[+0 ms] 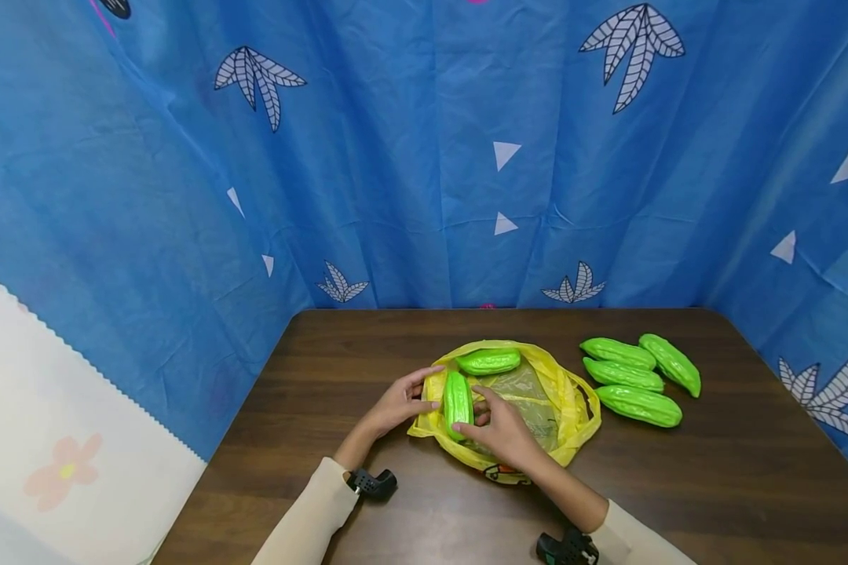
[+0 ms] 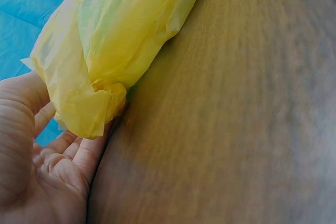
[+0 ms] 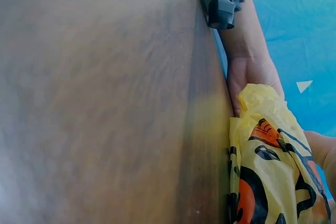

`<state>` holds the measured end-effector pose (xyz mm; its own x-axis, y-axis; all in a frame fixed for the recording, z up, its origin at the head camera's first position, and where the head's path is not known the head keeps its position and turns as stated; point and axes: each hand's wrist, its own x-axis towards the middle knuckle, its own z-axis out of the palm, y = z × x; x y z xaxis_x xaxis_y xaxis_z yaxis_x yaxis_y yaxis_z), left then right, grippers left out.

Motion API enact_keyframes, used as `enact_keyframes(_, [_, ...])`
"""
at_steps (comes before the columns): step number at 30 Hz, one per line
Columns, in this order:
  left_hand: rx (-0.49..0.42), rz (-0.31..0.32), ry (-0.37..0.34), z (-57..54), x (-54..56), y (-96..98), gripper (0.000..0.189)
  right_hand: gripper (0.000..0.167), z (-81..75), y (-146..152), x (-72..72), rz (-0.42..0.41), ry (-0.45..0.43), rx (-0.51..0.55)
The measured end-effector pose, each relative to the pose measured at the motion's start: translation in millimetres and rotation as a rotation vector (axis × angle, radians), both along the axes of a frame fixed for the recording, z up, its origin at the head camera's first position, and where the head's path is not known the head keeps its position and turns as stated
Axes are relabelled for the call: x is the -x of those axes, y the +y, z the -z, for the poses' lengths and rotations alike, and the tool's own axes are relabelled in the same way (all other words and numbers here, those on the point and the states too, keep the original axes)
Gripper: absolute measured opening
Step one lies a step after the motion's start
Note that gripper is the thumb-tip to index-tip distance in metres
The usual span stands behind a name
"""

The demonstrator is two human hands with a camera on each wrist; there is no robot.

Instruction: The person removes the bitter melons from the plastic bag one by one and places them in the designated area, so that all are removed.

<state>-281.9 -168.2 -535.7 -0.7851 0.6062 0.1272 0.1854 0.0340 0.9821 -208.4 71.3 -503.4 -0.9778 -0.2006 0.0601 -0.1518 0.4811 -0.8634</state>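
Note:
An open yellow plastic bag [image 1: 575, 392] lies on the table, its rim spread into a wide ring. Inside it, at the left, is a green ridged bitter gourd [image 1: 457, 404] that my right hand [image 1: 505, 430] holds between thumb and fingers. Another bitter gourd [image 1: 488, 361] lies crosswise along the bag's far wall. My left hand [image 1: 397, 404] touches the bag's left edge, thumb and forefinger stretched along it. In the left wrist view the bag's knotted corner [image 2: 97, 103] hides some of those fingers. Orange and black print [image 3: 268, 135] shows on the bag in the right wrist view.
Several more bitter gourds [image 1: 622, 375] lie grouped on the brown table [image 1: 311, 361], right of the bag. A blue patterned curtain [image 1: 410, 173] hangs behind the far edge and on both sides. Small black cameras [image 1: 373, 484] are strapped to the wrists.

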Motion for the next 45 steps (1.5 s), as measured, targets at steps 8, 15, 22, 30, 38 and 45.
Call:
enact_keyframes(8, [-0.008,0.012,0.011,-0.2,-0.1,-0.4,0.066,0.08,-3.7,-1,-2.3,0.014,-0.03,0.005])
enact_keyframes(15, [0.001,0.001,-0.002,0.0,-0.5,0.1,0.066,0.08,-6.1,1,-2.6,0.006,-0.045,0.046])
enact_keyframes(22, [-0.003,-0.011,-0.024,0.2,-0.8,0.9,0.066,0.082,-7.4,5,-1.4,0.013,-0.065,0.057])
enact_keyframes(30, [0.001,-0.015,-0.014,-0.5,-0.7,0.0,0.067,0.077,-8.2,8,0.2,0.024,-0.063,0.064])
enact_keyframes(38, [-0.008,-0.011,-0.018,-0.4,-0.2,-0.5,0.067,0.064,-11.0,14,2.5,0.023,-0.025,0.007])
enact_keyframes(45, [-0.025,0.002,-0.025,-0.5,0.0,-0.4,0.068,0.059,-13.0,24,6.7,0.023,-0.015,-0.016])
